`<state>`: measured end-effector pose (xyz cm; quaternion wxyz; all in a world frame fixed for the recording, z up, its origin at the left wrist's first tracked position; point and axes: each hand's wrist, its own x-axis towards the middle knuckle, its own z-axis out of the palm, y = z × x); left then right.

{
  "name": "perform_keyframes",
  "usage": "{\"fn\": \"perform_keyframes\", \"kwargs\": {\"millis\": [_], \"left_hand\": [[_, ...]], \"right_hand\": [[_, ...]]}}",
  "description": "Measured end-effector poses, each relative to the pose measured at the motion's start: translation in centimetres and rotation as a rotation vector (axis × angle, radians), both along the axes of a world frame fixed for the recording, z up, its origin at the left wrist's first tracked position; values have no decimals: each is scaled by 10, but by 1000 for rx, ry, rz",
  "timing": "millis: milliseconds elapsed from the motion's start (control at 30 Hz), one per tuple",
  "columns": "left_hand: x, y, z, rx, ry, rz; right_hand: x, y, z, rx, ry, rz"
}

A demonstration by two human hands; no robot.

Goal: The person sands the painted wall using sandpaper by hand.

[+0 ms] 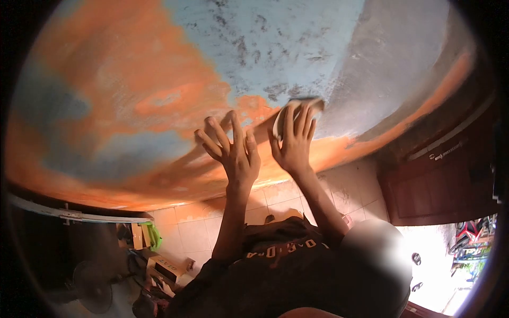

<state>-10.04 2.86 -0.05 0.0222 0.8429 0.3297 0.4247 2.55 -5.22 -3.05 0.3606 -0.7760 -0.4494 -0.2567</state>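
A wall (pixel 265 37) painted in patches of orange, light blue and grey fills the upper view, with dark scuffs on the blue area. Against it, my right hand (pixel 295 146) presses a pale, thin pad (pixel 318 105) with a dark edge, fingers laid over it; its exact kind is not clear. To the left, my left hand (pixel 237 156) has its fingers spread and holds nothing. Its fingertips are at the wall surface, though whether they all touch it cannot be made out.
Pale floor tiles (pixel 193 236) run along the wall's foot. A dark red door (pixel 429 185) stands at right, beside a bright doorway with a red motorbike (pixel 469 232). At lower left are a cardboard box (pixel 163 268), a green bag (pixel 154 236) and a dim fan (pixel 93 286).
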Motion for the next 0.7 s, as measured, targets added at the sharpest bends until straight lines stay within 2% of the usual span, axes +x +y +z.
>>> {"fn": "perform_keyframes", "kwargs": {"millis": [67, 100, 267, 333, 467, 567, 700], "left_hand": [[-4, 6, 2, -57, -139, -31], [-6, 7, 6, -67, -153, -18], [-7, 15, 8, -110, -126, -11], [-2, 20, -1, -135, -96, -7], [2, 32, -21, -52, -2, 41], [4, 36, -27, 7, 15, 52], [2, 43, -36, 64, 19, 60]], "right_hand": [[-6, -2, -15, -110, 10, -38], [-4, -2, -7, -71, -5, -31], [15, -3, 80, 52, -95, -21], [16, 4, 73, 125, -112, 1], [-1, 9, -1, -56, -76, 21], [-5, 10, -20, -101, -81, -6], [-4, 7, 46, 12, -121, -2]]}}
